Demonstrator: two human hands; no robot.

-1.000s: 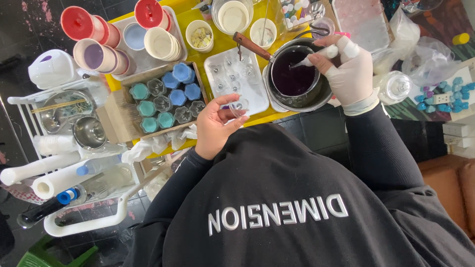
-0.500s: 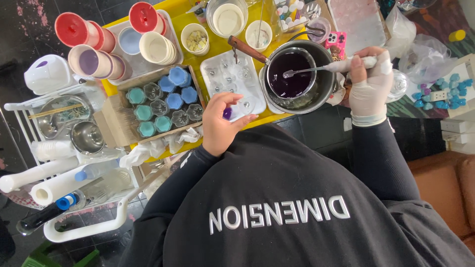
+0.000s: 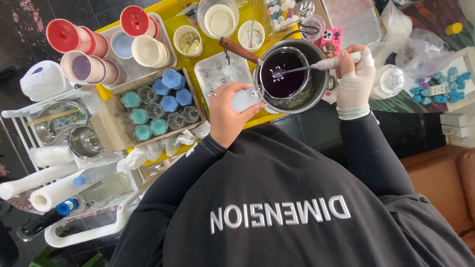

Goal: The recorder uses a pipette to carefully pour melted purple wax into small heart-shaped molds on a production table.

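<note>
Purple liquid stirred in the pot

Purple liquid fills the inner bowl (image 3: pixel 283 74) of the metal pot (image 3: pixel 316 94) on the yellow counter (image 3: pixel 163 10). Gloved, the right hand (image 3: pixel 355 81) grips a spoon (image 3: pixel 316 65) dipped in it; the left hand (image 3: pixel 228 116) hovers released over the white mold tray (image 3: pixel 217 74). Some blue and teal pieces already sit in the box (image 3: pixel 161 106); the tray looks unfilled. Half a second earlier, the left hand was closed lower down.

Black long-sleeved top w/ raised silver lettering across the chest, sleeves down to the wrists. Right hand (image 3: pixel 354 81) in a thin whitish glove w/ rolled cuff; left hand (image 3: pixel 228 114) bare.
</note>
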